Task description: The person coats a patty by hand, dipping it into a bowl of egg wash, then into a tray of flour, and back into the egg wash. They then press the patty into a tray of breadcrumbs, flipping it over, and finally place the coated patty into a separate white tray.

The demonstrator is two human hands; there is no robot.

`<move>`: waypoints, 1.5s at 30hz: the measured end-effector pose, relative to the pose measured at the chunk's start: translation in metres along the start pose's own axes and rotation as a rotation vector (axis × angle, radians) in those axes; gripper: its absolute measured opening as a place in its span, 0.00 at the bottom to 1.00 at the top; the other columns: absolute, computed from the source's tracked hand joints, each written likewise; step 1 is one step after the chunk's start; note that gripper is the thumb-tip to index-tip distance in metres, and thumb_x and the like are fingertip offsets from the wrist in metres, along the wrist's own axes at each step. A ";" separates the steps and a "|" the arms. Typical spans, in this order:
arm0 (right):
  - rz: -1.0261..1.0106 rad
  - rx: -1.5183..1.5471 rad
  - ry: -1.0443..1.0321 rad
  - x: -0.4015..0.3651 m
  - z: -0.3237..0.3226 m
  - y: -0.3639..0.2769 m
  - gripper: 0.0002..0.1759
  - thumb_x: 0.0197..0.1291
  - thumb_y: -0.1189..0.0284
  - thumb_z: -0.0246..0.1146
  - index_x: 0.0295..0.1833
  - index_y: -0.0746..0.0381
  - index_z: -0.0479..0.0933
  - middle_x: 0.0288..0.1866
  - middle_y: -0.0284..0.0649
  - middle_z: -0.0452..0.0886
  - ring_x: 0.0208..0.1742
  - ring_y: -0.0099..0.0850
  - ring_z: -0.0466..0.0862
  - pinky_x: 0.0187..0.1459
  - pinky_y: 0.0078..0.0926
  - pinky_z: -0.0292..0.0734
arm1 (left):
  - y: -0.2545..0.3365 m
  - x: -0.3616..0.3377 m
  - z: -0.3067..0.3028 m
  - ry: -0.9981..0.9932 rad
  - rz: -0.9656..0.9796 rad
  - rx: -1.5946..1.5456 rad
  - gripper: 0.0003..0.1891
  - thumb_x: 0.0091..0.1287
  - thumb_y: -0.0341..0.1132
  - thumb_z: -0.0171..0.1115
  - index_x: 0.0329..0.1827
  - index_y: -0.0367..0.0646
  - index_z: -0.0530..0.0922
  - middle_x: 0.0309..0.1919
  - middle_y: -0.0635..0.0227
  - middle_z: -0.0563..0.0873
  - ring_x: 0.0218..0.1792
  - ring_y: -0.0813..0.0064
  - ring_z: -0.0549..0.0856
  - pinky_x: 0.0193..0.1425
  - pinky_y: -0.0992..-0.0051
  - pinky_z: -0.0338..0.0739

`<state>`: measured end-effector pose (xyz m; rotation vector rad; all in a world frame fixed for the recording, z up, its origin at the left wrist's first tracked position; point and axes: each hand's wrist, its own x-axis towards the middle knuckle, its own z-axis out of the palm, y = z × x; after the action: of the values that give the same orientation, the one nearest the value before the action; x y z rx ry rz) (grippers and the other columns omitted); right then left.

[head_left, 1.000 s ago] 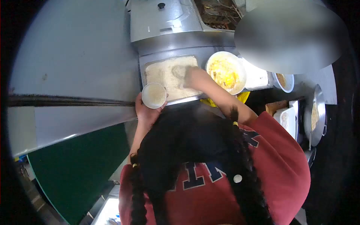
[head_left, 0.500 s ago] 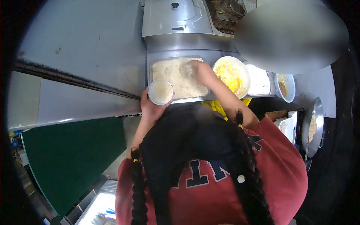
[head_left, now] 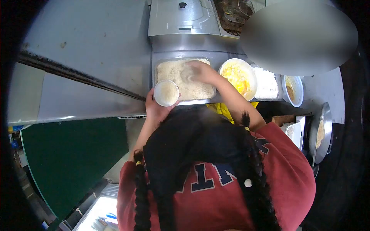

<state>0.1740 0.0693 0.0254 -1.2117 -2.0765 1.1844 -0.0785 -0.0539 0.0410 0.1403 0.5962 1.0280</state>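
My left hand [head_left: 154, 108] is wrapped round a round white cup [head_left: 166, 103] with pale crumbs [head_left: 167, 93] inside. The cup is over the near left corner of a metal tray [head_left: 191, 102] spread with pale breadcrumbs [head_left: 172, 69]. Above the middle of the tray, my right hand [head_left: 200, 72] points its fingers down and left. Its fingertips look pale and smeared by motion, so whether they pinch anything cannot be made out. To the right of the tray stands a white bowl [head_left: 254, 90] of yellow, egg-like mixture [head_left: 236, 78].
Right of the bowl are a tray of white powder [head_left: 266, 82] and a white tub [head_left: 300, 96] with brownish contents. A metal lid [head_left: 183, 21] stands behind the crumb tray. A grey panel [head_left: 88, 50] borders the left. A yellow cloth [head_left: 220, 111] hangs at the front edge.
My right hand has shifted slightly left over the crumbs. My left hand holds the cup in nearly the same place.
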 end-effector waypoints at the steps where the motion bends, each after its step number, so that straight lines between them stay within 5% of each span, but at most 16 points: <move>1: -0.107 -0.200 0.027 -0.001 0.000 0.004 0.36 0.45 0.78 0.73 0.66 0.61 0.76 0.66 0.48 0.78 0.67 0.41 0.77 0.67 0.37 0.71 | 0.000 0.000 -0.001 -0.007 -0.002 -0.005 0.34 0.74 0.57 0.37 0.73 0.42 0.67 0.66 0.52 0.77 0.64 0.42 0.77 0.64 0.48 0.71; 5: -0.238 -0.319 -0.043 0.002 0.019 0.005 0.36 0.44 0.78 0.73 0.65 0.61 0.77 0.67 0.47 0.78 0.68 0.41 0.76 0.68 0.36 0.70 | -0.002 0.002 -0.004 -0.001 -0.007 -0.025 0.34 0.73 0.57 0.37 0.73 0.43 0.66 0.67 0.52 0.77 0.65 0.42 0.77 0.64 0.48 0.71; 8: -0.121 -0.432 -0.075 0.006 0.022 -0.003 0.35 0.44 0.77 0.73 0.64 0.60 0.78 0.66 0.47 0.78 0.66 0.40 0.78 0.67 0.35 0.71 | -0.001 0.003 -0.003 -0.011 -0.008 -0.032 0.34 0.74 0.57 0.37 0.73 0.43 0.66 0.67 0.53 0.77 0.64 0.42 0.77 0.63 0.48 0.72; 10: 0.038 -0.052 -0.089 0.009 0.017 0.000 0.35 0.45 0.77 0.73 0.64 0.58 0.78 0.63 0.48 0.80 0.62 0.38 0.81 0.65 0.33 0.73 | -0.001 0.001 -0.002 -0.004 -0.007 -0.023 0.34 0.74 0.57 0.37 0.73 0.43 0.66 0.66 0.53 0.77 0.64 0.42 0.78 0.63 0.49 0.72; 13: 0.009 0.020 -0.043 0.007 0.003 -0.002 0.35 0.44 0.72 0.76 0.63 0.56 0.79 0.58 0.49 0.84 0.59 0.41 0.83 0.62 0.32 0.74 | -0.001 0.001 -0.004 -0.009 -0.003 -0.004 0.34 0.74 0.57 0.37 0.73 0.43 0.67 0.66 0.53 0.78 0.64 0.43 0.78 0.63 0.49 0.73; 14: 0.137 -0.092 -0.098 0.002 -0.008 -0.010 0.36 0.42 0.71 0.77 0.63 0.56 0.79 0.59 0.49 0.83 0.60 0.43 0.82 0.63 0.35 0.74 | -0.001 0.001 -0.005 -0.019 0.001 0.007 0.34 0.74 0.57 0.37 0.73 0.43 0.67 0.66 0.53 0.78 0.64 0.44 0.78 0.63 0.49 0.73; 18: 0.051 -0.184 -0.049 0.001 -0.002 -0.001 0.36 0.41 0.70 0.77 0.62 0.56 0.80 0.59 0.49 0.83 0.60 0.45 0.82 0.63 0.36 0.74 | -0.001 0.001 -0.005 0.024 -0.007 0.002 0.34 0.74 0.58 0.37 0.73 0.43 0.67 0.66 0.53 0.78 0.64 0.44 0.78 0.62 0.50 0.73; 20: -0.170 -0.410 -0.075 0.001 0.015 0.002 0.34 0.43 0.78 0.73 0.63 0.59 0.80 0.62 0.50 0.81 0.61 0.41 0.81 0.62 0.34 0.75 | -0.001 0.003 -0.008 -0.019 -0.006 0.003 0.34 0.74 0.58 0.36 0.73 0.43 0.67 0.66 0.53 0.78 0.64 0.44 0.78 0.63 0.50 0.73; 24: -0.064 -0.403 -0.094 0.010 0.021 0.009 0.33 0.44 0.77 0.74 0.61 0.59 0.81 0.63 0.48 0.81 0.63 0.39 0.80 0.65 0.33 0.73 | 0.001 0.002 -0.003 -0.014 -0.012 0.006 0.35 0.74 0.58 0.36 0.73 0.43 0.67 0.66 0.53 0.78 0.64 0.45 0.78 0.64 0.50 0.72; 26: -0.012 0.038 -0.117 0.007 0.008 0.000 0.36 0.41 0.70 0.78 0.61 0.57 0.80 0.62 0.50 0.81 0.61 0.44 0.81 0.63 0.34 0.75 | 0.001 0.002 -0.002 -0.025 -0.025 0.001 0.35 0.74 0.58 0.36 0.73 0.43 0.67 0.65 0.53 0.78 0.64 0.45 0.78 0.64 0.50 0.72; 31: 0.114 -0.036 -0.094 -0.003 -0.014 -0.008 0.41 0.40 0.72 0.78 0.67 0.54 0.77 0.62 0.50 0.81 0.62 0.43 0.81 0.65 0.33 0.73 | 0.000 0.001 -0.001 0.036 -0.005 0.005 0.35 0.74 0.58 0.36 0.72 0.42 0.68 0.65 0.52 0.79 0.63 0.46 0.79 0.62 0.50 0.73; 33: -0.215 -0.218 -0.073 -0.004 -0.006 0.002 0.40 0.39 0.73 0.78 0.65 0.55 0.78 0.62 0.51 0.80 0.62 0.44 0.80 0.67 0.34 0.72 | 0.000 0.003 -0.004 0.006 -0.007 -0.010 0.35 0.74 0.59 0.35 0.72 0.42 0.68 0.64 0.52 0.79 0.63 0.46 0.79 0.61 0.50 0.73; 36: -0.247 -0.392 -0.120 -0.004 0.016 0.008 0.38 0.38 0.74 0.77 0.62 0.56 0.80 0.61 0.51 0.80 0.63 0.45 0.80 0.66 0.36 0.72 | 0.000 0.006 -0.006 -0.013 -0.013 -0.033 0.34 0.73 0.59 0.37 0.74 0.46 0.67 0.67 0.47 0.75 0.63 0.45 0.78 0.58 0.52 0.76; 40: -0.223 -0.356 -0.104 0.003 0.012 0.015 0.35 0.40 0.76 0.75 0.60 0.56 0.81 0.61 0.52 0.80 0.59 0.46 0.82 0.63 0.35 0.74 | 0.000 0.016 -0.007 -0.278 -0.081 -0.363 0.33 0.72 0.59 0.40 0.77 0.54 0.64 0.71 0.39 0.67 0.61 0.41 0.77 0.52 0.56 0.81; 43: -0.077 -0.121 -0.077 0.001 -0.002 0.018 0.32 0.46 0.78 0.73 0.62 0.57 0.80 0.60 0.50 0.82 0.56 0.45 0.84 0.58 0.33 0.77 | 0.003 0.025 0.001 -0.393 -0.138 -0.403 0.34 0.71 0.59 0.42 0.78 0.56 0.63 0.71 0.38 0.67 0.56 0.43 0.79 0.49 0.56 0.82; 45: 0.342 0.452 0.029 0.000 -0.008 0.012 0.31 0.55 0.82 0.66 0.67 0.58 0.75 0.58 0.43 0.83 0.56 0.34 0.83 0.56 0.31 0.78 | 0.005 0.033 0.000 -0.381 -0.077 -0.331 0.37 0.67 0.61 0.49 0.79 0.61 0.60 0.71 0.41 0.65 0.55 0.46 0.77 0.47 0.57 0.81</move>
<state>0.1859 0.0757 0.0191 -1.3702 -1.4952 1.6651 -0.0699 -0.0239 0.0296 0.0193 0.0817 0.9790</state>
